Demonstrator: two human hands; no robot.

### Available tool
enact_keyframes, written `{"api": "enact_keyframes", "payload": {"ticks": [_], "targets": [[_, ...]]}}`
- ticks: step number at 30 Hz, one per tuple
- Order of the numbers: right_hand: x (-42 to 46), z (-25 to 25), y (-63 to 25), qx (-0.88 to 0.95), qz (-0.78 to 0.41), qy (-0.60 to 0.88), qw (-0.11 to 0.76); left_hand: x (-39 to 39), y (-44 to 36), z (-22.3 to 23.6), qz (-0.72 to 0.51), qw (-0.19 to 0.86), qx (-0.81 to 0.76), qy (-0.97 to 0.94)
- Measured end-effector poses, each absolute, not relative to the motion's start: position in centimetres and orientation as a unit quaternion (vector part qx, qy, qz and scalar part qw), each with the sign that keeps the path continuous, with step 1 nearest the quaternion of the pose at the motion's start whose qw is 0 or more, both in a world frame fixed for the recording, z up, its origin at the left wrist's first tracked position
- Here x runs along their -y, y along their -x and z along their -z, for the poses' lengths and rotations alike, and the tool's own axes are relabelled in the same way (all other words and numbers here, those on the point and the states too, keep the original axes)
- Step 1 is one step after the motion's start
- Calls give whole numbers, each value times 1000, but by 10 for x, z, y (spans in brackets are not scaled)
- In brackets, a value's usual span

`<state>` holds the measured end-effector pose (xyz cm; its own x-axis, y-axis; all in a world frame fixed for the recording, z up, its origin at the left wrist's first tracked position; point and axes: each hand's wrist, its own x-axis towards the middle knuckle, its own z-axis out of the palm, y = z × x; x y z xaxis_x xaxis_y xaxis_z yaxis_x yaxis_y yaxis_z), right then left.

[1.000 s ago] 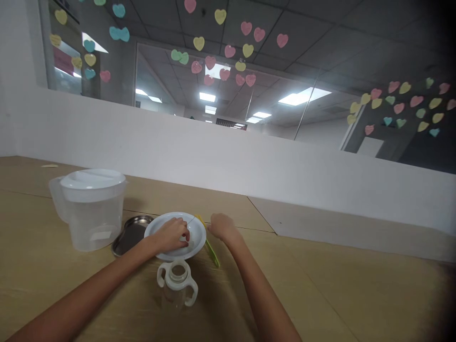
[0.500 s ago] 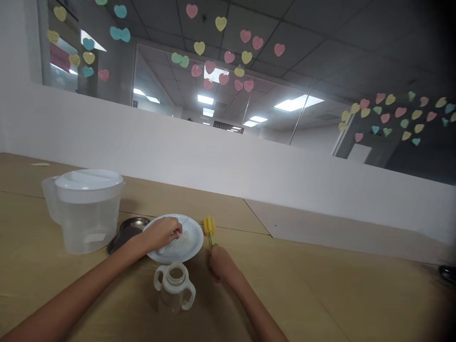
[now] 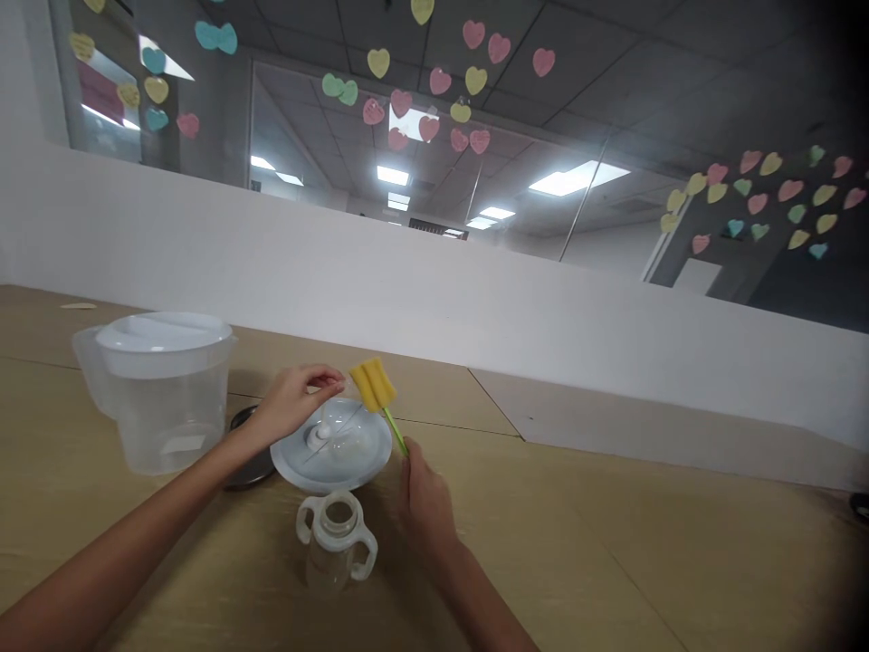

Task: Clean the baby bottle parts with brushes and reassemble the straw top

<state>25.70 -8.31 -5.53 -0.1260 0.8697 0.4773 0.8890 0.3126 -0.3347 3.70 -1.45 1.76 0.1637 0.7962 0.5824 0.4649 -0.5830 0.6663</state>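
My right hand (image 3: 426, 498) is closed round the green handle of a sponge bottle brush (image 3: 373, 385), its yellow sponge head raised above the far right rim of a white plate (image 3: 285, 466). Over the plate's far side, my left hand (image 3: 299, 398) is pinched, fingertips close to the sponge; a faint clear bit shows at the tips, too indistinct to name. On the plate are a small white part (image 3: 319, 438), some clear pieces and a thin line-like item. In front of the plate, a clear bottle (image 3: 332, 552) with two white handles stands upright without a lid.
A clear lidded pitcher (image 3: 167, 407) stands at the left. Partly behind my left forearm lies a dark metal tray (image 3: 251, 471). A white low wall (image 3: 407, 299) with windows above borders the brown table (image 3: 577, 543) at the back.
My right hand has raised the brush, bringing its sponge head up and left over the plate's rim. The left hand has lifted from inside the plate to above it.
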Motion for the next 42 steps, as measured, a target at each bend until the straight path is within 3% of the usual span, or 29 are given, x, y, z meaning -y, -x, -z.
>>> {"api": "enact_keyframes", "payload": {"ticks": [5,14,17,20,22,30,42], "targets": [[74,67,-262,752,67,544,365,14,-37,-19,-573,224,-405,-676],[70,72,-268,822,221,390,353,14,-33,-26,-610,304,-405,-610],[68,71,-271,797,234,412,375,9,-18,-25,-509,159,-490,-689],[66,72,-272,782,229,440,378,3,-5,-18,-301,-66,-606,-733],[65,74,-272,778,218,461,366,-2,1,-11,-182,-123,-663,-716],[65,75,-271,763,178,530,325,-22,12,21,-66,-72,-714,-693],[67,74,-269,755,141,574,283,-35,18,38,-61,-42,-705,-705]]}}
